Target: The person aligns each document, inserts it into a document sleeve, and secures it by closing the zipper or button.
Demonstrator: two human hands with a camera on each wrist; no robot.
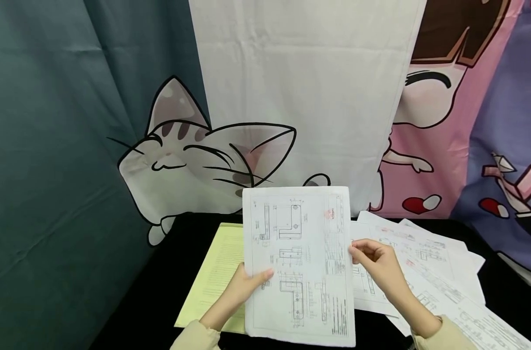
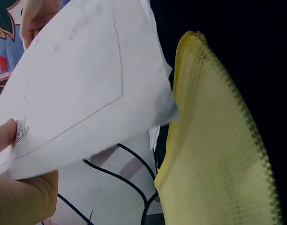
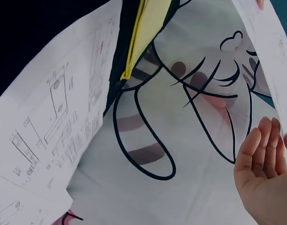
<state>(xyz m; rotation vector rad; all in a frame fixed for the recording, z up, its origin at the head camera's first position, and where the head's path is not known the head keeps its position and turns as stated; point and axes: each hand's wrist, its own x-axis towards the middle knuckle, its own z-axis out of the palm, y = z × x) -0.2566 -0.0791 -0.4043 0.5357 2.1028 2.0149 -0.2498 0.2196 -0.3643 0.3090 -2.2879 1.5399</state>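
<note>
A white sheet with technical drawings (image 1: 309, 262) is held upright above the black surface in the head view. My left hand (image 1: 243, 287) grips its left edge, thumb on the printed face and fingers behind; the left wrist view shows the same grip, with the hand (image 2: 26, 197) at the sheet (image 2: 82, 84). At the sheet's right edge, my right hand (image 1: 379, 262) pinches it between thumb and bent fingers. In the right wrist view, the right hand (image 3: 265, 178) has its fingers behind the sheet's edge (image 3: 270, 61).
A yellow mesh pouch (image 1: 208, 282) lies on the black surface (image 1: 147, 291) behind and left of the held sheet. Several printed sheets (image 1: 449, 287) are spread overlapping on the right. A cartoon-printed curtain (image 1: 309, 97) hangs behind the surface.
</note>
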